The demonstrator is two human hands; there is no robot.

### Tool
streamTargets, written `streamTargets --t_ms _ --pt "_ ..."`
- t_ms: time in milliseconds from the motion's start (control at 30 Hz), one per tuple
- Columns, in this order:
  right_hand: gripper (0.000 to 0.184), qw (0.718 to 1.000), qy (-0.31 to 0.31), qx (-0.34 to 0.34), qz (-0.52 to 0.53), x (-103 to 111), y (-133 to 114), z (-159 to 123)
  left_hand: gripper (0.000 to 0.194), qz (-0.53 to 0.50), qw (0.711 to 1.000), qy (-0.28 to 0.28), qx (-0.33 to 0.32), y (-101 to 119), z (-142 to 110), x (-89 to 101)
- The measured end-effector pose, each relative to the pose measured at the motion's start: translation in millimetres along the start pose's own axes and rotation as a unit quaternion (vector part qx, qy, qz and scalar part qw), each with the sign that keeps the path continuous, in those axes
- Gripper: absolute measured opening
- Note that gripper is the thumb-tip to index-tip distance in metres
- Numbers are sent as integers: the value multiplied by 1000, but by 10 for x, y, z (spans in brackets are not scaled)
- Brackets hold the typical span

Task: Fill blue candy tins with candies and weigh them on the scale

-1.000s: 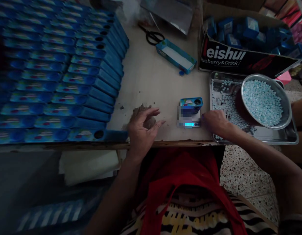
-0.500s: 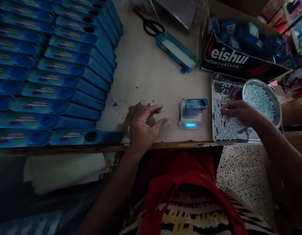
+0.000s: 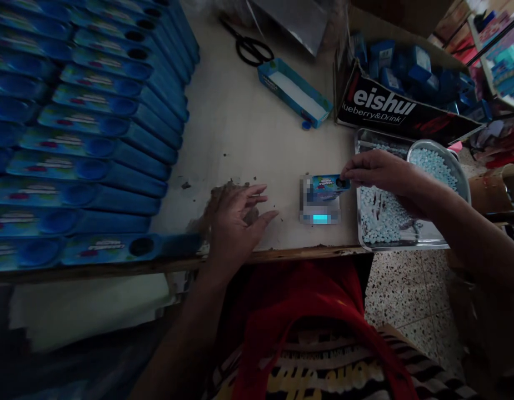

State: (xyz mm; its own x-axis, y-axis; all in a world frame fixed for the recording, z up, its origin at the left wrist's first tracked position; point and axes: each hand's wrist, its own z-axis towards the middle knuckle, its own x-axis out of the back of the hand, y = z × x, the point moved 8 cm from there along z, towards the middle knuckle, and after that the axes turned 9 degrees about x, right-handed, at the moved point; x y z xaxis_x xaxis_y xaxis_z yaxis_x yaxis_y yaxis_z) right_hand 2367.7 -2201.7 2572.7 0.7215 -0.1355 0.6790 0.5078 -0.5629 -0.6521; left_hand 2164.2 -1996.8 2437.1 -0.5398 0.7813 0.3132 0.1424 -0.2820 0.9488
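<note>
A small blue candy box (image 3: 325, 187) with a round hole at its right end lies on a little scale with a lit display (image 3: 321, 218) near the table's front edge. My right hand (image 3: 373, 169) hovers at the box's right end, fingertips pinched together over the hole; whether they hold candies I cannot tell. My left hand (image 3: 231, 219) rests on the table left of the scale, fingers apart, holding nothing. Right of the scale a metal tray (image 3: 400, 243) carries several small pale blue candies.
Rows of long blue boxes (image 3: 85, 128) cover the table's left side. An open blue box (image 3: 294, 91) and black scissors (image 3: 248, 49) lie at the back. A carton of small blue boxes (image 3: 402, 94) and a metal bowl of candies (image 3: 438, 164) stand at the right.
My right hand went from beside the scale to the candy tray, then came back to the box's hole with pinched fingers. My left hand has stayed on the table.
</note>
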Motion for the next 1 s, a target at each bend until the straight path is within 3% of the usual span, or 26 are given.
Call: streamTargets --t_ms 200,433,567,667,733,800,900,1000 --pt "32 999 22 14 33 -49 -45 -107 52 -14 1000 -13 -12 142 45 -92" --pt "29 998 20 -27 53 -124 46 -85 53 2 993 -54 -106 821 188 -316" --pt "17 982 101 -18 156 21 8 -167 61 125 972 -53 -193 1199 280 -736" --pt "17 940 197 -29 276 192 151 -376 57 226 929 -141 -258 1394 312 -1242" --pt "17 918 220 -43 329 212 356 -501 45 279 906 -191 -254 1403 384 -1322" --pt "19 905 222 -79 355 139 626 -616 48 293 905 -187 -244 1410 450 -1017" --pt "22 890 192 -138 390 -123 951 -781 49 284 920 -151 -223 1352 435 -94" --pt "19 883 161 -142 417 -363 1007 -863 41 306 926 -157 -159 1064 375 773"
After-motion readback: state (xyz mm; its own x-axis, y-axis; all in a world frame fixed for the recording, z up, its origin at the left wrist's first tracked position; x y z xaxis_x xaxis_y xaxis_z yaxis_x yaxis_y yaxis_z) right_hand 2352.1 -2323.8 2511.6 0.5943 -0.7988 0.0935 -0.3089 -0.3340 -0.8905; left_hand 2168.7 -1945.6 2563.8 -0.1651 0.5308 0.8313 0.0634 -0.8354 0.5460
